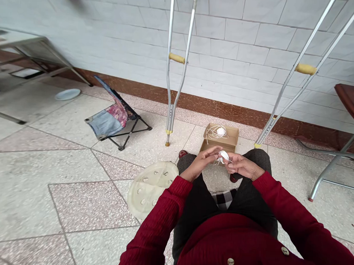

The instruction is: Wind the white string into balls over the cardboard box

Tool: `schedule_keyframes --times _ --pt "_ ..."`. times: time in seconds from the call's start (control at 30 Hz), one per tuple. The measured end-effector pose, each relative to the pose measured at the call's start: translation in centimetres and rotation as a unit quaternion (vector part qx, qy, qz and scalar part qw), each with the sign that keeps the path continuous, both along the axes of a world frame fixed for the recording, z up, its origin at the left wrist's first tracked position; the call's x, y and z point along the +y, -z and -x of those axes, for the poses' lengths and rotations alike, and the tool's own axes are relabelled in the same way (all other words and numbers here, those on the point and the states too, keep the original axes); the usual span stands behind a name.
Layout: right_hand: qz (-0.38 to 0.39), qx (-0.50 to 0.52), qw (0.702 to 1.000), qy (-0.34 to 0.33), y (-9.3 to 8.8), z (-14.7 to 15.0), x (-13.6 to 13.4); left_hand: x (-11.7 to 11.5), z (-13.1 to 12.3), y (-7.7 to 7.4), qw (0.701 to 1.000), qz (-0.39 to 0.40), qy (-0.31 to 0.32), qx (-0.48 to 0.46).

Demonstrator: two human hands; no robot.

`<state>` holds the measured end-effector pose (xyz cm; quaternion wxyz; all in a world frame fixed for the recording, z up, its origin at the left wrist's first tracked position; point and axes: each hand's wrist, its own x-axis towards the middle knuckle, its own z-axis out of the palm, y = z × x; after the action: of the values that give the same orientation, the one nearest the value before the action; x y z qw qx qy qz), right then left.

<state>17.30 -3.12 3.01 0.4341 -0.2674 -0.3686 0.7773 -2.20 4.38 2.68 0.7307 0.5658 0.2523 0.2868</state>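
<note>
I sit in red sleeves with both hands raised over my knees. My left hand and my right hand meet around a small white ball of string, fingers pinched on it from both sides. Just beyond my knees, an open cardboard box lies on the floor, holding loose white cord and another white ball.
Two aluminium crutches lean on the tiled wall. A low folding chair stands to the left, a cream perforated stool seat beside my left knee, a metal table far left, a brown-topped bench right, a plate on the floor.
</note>
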Motion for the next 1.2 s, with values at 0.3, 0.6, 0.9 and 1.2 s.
schedule_keyframes --times 0.3,0.6,0.9,1.2 --pt "0.016 -0.033 0.999 0.011 -0.5 0.2 -0.2 0.3 -0.5 0.5 0.999 0.008 -0.021 0.037" --pt "0.045 -0.055 0.996 0.05 -0.4 0.6 -0.1 0.1 -0.7 0.1 0.995 0.099 -0.013 0.01" --pt "0.055 -0.092 0.992 0.071 0.7 0.0 0.1 0.6 -0.6 1.1 0.997 0.058 0.0 0.05" --pt "0.062 -0.104 0.98 0.156 1.9 0.0 0.4 0.1 -0.6 0.4 0.999 0.029 0.023 0.034"
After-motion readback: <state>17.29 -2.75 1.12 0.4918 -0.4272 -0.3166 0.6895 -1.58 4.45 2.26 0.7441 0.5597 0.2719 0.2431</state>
